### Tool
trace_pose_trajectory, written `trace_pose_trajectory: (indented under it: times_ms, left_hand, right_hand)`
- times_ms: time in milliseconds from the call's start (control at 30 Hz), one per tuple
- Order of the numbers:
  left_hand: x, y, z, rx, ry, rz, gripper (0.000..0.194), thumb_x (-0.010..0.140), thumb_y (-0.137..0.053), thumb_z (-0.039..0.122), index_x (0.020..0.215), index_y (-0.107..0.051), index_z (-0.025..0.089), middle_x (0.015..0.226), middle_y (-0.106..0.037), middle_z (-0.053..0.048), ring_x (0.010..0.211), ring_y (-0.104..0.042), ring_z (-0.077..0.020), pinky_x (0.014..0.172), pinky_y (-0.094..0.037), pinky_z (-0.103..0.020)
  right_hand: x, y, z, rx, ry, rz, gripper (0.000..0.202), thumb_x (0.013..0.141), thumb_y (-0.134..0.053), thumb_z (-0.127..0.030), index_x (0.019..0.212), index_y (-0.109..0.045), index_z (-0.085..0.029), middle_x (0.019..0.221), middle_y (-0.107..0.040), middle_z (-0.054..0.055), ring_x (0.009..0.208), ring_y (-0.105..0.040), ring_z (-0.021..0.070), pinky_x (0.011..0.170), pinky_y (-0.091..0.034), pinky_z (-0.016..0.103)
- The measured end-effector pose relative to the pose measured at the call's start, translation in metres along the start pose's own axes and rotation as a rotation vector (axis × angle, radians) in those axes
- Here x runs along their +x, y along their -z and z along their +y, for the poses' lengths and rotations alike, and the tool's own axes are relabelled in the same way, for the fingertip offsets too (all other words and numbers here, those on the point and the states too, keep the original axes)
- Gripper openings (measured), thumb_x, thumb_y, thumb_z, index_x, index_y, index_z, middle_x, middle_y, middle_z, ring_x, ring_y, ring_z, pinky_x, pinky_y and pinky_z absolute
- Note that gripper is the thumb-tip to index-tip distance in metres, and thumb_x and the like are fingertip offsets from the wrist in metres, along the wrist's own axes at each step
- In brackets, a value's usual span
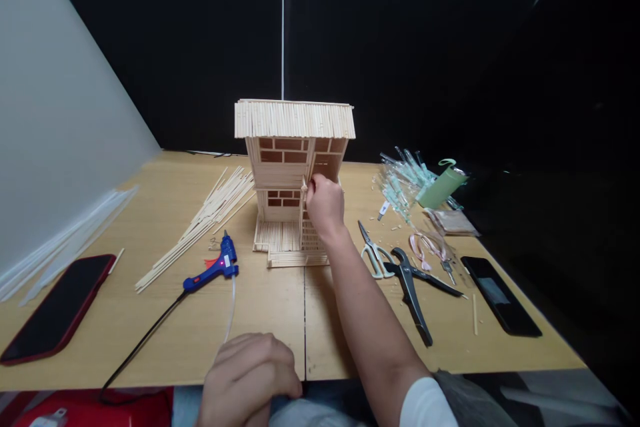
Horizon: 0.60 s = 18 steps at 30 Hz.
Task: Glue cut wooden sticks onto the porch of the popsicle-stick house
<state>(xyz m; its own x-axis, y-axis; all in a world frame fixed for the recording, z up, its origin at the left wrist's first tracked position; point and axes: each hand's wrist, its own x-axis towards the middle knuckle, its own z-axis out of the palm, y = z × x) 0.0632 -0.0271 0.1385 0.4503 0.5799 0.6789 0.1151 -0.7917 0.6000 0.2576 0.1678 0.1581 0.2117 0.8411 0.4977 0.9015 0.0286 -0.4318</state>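
Observation:
A two-storey model house (277,175) made of thin wooden sticks stands upright in the middle of the table, with a slatted roof on top. My right hand (325,203) reaches to the front right of the house, its curled fingers at the upper end of the stair-like part; what they pinch, if anything, is too small to make out. Near the table's front edge my left hand (253,373) rests with its fingers curled together and nothing visible in them.
Left of the house lie loose sticks (205,220), a blue glue gun (215,267) with its cord, and a red-edged phone (60,307). To the right are scissors (373,253), black pliers (410,290), a green bottle (443,185), plastic-wrapped items (403,180) and a black phone (500,297).

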Motion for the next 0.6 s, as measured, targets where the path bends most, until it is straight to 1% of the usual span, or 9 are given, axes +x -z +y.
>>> trace_pose_trajectory:
  times_ms: [100,267,367,467,600]
  left_hand:
    - [-0.002,0.002,-0.006,-0.01,0.015,0.03,0.028,0.105,-0.043,0.019,0.084,-0.06,0.019,0.068,-0.064,-0.002,0.062,-0.061,-0.0108,0.061,-0.046,-0.024]
    - [-0.002,-0.001,-0.011,-0.002,0.012,0.025,0.03,0.105,-0.041,0.015,0.083,-0.06,0.019,0.067,-0.064,-0.001,0.062,-0.062,-0.0101,0.06,-0.047,-0.022]
    - [-0.002,-0.003,-0.014,0.0,0.001,0.009,0.032,0.104,-0.037,0.01,0.083,-0.06,0.019,0.068,-0.064,-0.001,0.062,-0.061,-0.0097,0.06,-0.046,-0.022]
    - [-0.002,-0.004,-0.015,0.013,0.0,0.001,0.032,0.099,-0.037,0.003,0.084,-0.059,0.019,0.067,-0.063,0.0,0.061,-0.061,-0.0093,0.059,-0.045,-0.021]
    - [-0.005,-0.004,-0.014,0.028,0.011,-0.01,0.035,0.09,-0.036,-0.005,0.083,-0.059,0.02,0.067,-0.062,0.001,0.061,-0.06,-0.0096,0.059,-0.045,-0.021]
  right_hand:
    - [0.0,0.0,0.0,0.0,0.001,0.002,0.024,0.099,-0.047,-0.015,0.096,-0.071,-0.015,0.091,-0.077,0.011,0.08,-0.069,0.0224,0.067,-0.041,0.029]
    - [0.001,0.001,-0.001,0.01,-0.009,-0.001,0.025,0.099,-0.047,-0.015,0.097,-0.072,-0.014,0.091,-0.077,0.013,0.08,-0.069,0.0229,0.067,-0.042,0.029]
    - [0.002,0.003,0.0,0.029,-0.004,-0.012,0.027,0.099,-0.047,-0.015,0.095,-0.073,-0.016,0.088,-0.077,0.012,0.077,-0.069,0.0219,0.067,-0.042,0.029]
    - [0.002,0.004,0.002,0.044,-0.002,-0.021,0.027,0.098,-0.048,-0.015,0.094,-0.075,-0.017,0.086,-0.077,0.011,0.076,-0.069,0.0217,0.067,-0.043,0.029]
    - [0.002,0.005,0.001,0.044,-0.017,-0.015,0.026,0.098,-0.048,-0.015,0.099,-0.074,-0.016,0.088,-0.078,0.013,0.079,-0.071,0.0231,0.069,-0.044,0.03]
